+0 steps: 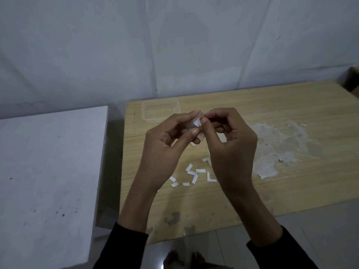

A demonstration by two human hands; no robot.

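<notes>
**Both hands are pinching a small clear piece above the desk, working at its white backing.**

The left hand (165,140) is gripping the piece (192,126) between thumb and fingertips, holding it up over the desk (291,105), in front of the container (161,111). The right hand (231,138) is nipping the backing (196,124) with thumb and forefinger, other fingers curled in. To do this well, I'd say the left should be clamping close to the peel line. The right should be drawing slowly and low along the piece, not straight out, so the backing is coming away whole. White strips (194,175) are lying on the desk below the hands, with a worn patch (281,144) off to the right. No brand or writing is showing clearly enough to read.
</notes>
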